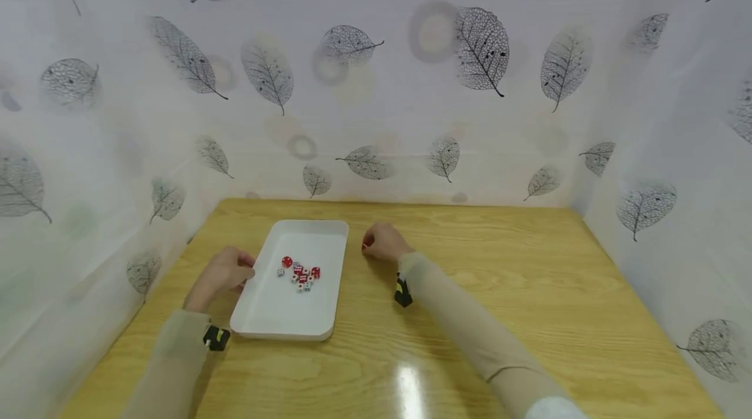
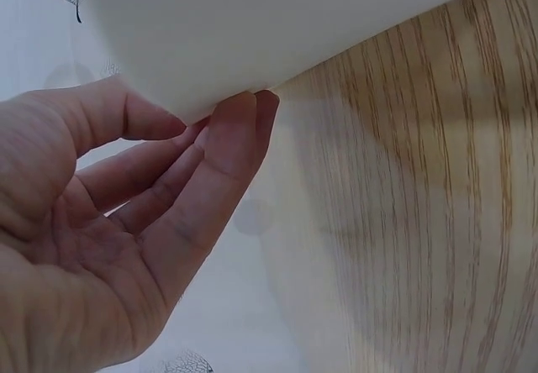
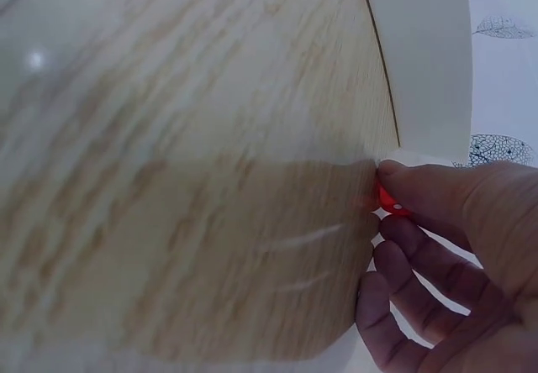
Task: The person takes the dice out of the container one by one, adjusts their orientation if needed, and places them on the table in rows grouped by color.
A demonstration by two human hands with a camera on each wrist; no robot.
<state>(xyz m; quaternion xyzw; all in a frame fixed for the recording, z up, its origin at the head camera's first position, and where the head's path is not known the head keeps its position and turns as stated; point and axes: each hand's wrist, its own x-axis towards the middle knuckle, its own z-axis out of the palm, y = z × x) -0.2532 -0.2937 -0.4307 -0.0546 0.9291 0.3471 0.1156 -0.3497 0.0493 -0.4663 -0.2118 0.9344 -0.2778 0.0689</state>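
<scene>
A white rectangular tray (image 1: 267, 309) lies on the wooden table, left of centre. Red and white dice (image 1: 302, 278) are clustered in its middle, and a larger round-looking red die (image 1: 286, 262) sits at their upper left. My left hand (image 1: 220, 275) is at the tray's left side; in the left wrist view its thumb and fingers (image 2: 231, 133) pinch the tray's edge (image 2: 244, 45). To the right of the tray, my right hand (image 1: 384, 243) pinches a red die (image 3: 390, 201) between thumb and fingers, down at the tabletop. The fingers partly hide that die.
The wood-grain table (image 1: 499, 262) stretches right and forward of the tray. White cloth printed with grey leaves (image 1: 364, 99) hangs behind the table and along both sides. A small black device (image 1: 402, 292) is strapped on the right wrist, another (image 1: 217, 338) on the left.
</scene>
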